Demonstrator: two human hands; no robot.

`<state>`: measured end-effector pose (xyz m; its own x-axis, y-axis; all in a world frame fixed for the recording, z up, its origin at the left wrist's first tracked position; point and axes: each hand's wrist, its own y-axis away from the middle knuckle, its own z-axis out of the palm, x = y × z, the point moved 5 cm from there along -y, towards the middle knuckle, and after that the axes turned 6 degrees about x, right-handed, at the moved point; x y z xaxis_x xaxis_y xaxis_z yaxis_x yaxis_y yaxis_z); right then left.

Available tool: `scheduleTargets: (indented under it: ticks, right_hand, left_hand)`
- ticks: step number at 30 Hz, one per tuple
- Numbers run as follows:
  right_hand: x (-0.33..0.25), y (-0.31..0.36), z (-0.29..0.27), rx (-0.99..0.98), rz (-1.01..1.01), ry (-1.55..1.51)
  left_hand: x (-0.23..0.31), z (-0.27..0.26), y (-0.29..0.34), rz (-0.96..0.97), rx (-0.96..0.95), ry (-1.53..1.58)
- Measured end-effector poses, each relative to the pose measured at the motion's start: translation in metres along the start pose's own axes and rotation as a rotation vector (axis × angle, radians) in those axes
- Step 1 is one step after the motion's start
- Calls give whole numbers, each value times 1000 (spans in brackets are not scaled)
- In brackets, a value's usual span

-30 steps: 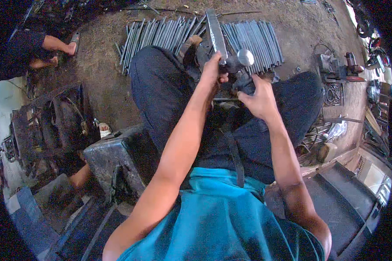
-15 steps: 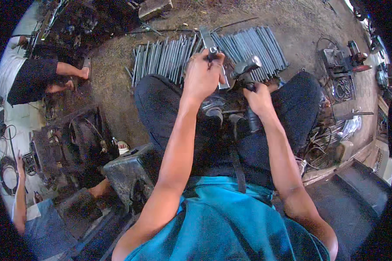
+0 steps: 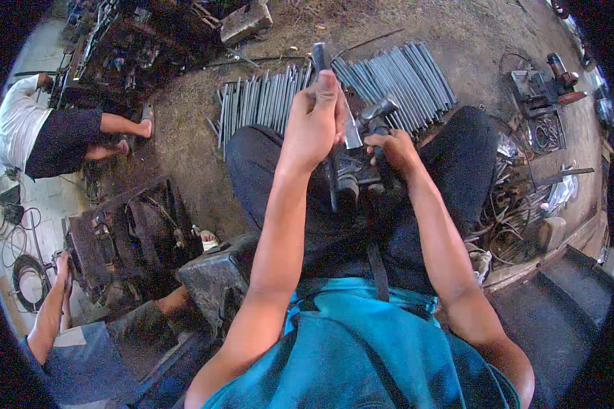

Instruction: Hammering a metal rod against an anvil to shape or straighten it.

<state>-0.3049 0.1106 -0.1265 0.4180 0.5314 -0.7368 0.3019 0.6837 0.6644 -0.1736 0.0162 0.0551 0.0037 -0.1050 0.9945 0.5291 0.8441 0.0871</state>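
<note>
My left hand [image 3: 312, 126] is closed round a dark metal rod [image 3: 319, 56], its thumb laid along it; the rod shows above and below the fist. Just right of those fingers, a shiny flat metal piece [image 3: 353, 133] slants down; whether the hand touches it I cannot tell. My right hand [image 3: 397, 150] grips a hammer [image 3: 382, 109] by its handle, close under the metal head. Dark metalwork [image 3: 350, 178] between my knees is partly hidden by my hands. Beyond them, two rows of grey metal rods lie on the ground, a left row [image 3: 262, 102] and a right row [image 3: 406, 85].
A machine with a reddish part [image 3: 535, 92] stands at the right, above a tray of coiled pieces [image 3: 544, 134]. A dark metal block [image 3: 215, 273] is beside my left arm. At left, one person [image 3: 54, 129] bends over and another [image 3: 75, 354] works near a dark frame [image 3: 126, 235].
My left hand has turned, bringing the thumb up and the dark rod nearly upright. The right hand and hammer have shifted slightly left and down. The view has shifted a little.
</note>
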Motion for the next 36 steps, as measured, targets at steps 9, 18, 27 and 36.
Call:
scheduleTargets:
  ticks: [9,18,27,36]
  right_hand:
    - [-9,-41,-12,129,-16,386]
    - [-4,-57,-8,-33,30,147]
    - [-8,-67,-10,235,-10,274]
    - [-9,-91,-41,468,-358,441]
  left_hand:
    - [-16,10,4,-404,-80,466]
    - [-29,3,12,-407,-111,506]
    - [-44,-15,17,-441,8,517]
    - [-52,-28,25,-439,22,564]
